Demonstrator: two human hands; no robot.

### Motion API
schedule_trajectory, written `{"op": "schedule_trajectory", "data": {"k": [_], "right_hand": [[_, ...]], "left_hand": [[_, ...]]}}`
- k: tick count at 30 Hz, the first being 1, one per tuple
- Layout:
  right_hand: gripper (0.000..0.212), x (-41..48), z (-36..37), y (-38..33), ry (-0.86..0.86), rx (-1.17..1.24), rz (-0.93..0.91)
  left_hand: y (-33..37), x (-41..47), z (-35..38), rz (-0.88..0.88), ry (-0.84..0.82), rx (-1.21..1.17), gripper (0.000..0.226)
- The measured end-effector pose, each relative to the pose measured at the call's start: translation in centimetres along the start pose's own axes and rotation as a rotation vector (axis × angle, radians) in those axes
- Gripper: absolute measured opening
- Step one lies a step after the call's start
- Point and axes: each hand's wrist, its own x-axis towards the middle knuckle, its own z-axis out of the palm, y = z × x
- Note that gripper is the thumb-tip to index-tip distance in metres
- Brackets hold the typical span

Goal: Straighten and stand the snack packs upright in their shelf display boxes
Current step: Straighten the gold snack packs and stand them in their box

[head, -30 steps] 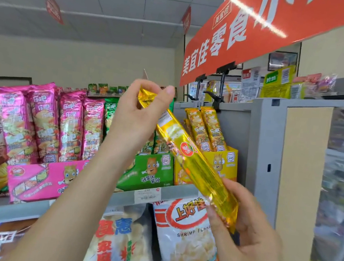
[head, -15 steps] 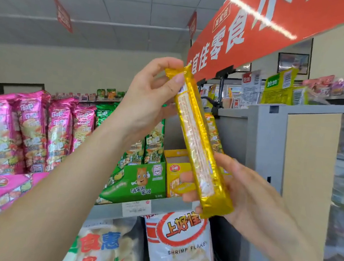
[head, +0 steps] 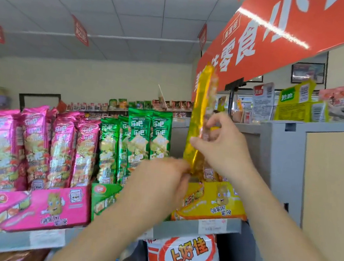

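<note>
While the grey metal shelf (head: 177,226) is carrying a pink cardboard display box (head: 40,207), a green cardboard display box (head: 103,197) and a yellow cardboard display box (head: 212,201) side by side, the work is happening at the yellow one, on the right end. A long gold foil snack pack (head: 198,116) is standing almost upright just above that box, with its lower end at the box's mouth. Whether it is already inside is hidden by the hands.

The right hand (head: 224,149) is pinching the pack at mid-length, thumb on the near edge and fingers (head: 217,122) curled behind. The left hand (head: 161,178) is bunching its fingertips against the pack's lower end and seems to be pinching it there, though blur is making that hard to confirm.

This looks like the seating step, and doing it well probably means dividing the jobs — the left hand steering the bottom edge into a free gap beside the packs already in the box, the right hand holding the upper half vertical. Going straight down, not at a slant, should stop the foil corner catching on the cardboard lip. A light pinch is wise, since the contents are likely brittle. Turning the printed face outward, as the tall green foil packs (head: 142,139) are showing theirs, would make the row match.
</note>
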Motion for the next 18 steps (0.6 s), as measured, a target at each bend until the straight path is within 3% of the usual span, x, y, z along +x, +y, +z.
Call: {"op": "schedule_trajectory", "data": {"k": [4,10,15,18], "right_hand": [[0.043,1.3,2.7,1.1,-0.131,-0.339,-0.020],[0.050,1.3,4.7,1.5,-0.273,-0.686,-0.127],[0.020,0.6,4.9,0.9,-0.357,-0.832,-0.125],[0.015,0.2,4.4,0.7,-0.359,-0.898,-0.148]], "left_hand": [[-0.2,0.0,1.7,-0.039,-0.169,0.115,0.027],[-0.5,-0.5,2.6,0.015,-0.015,0.023,0.005],[-1.2,-1.2,3.0,-0.054,0.008,-0.100,0.025],[-1.2,-1.5,2.5,-0.020,0.073,-0.169,0.020]]}}
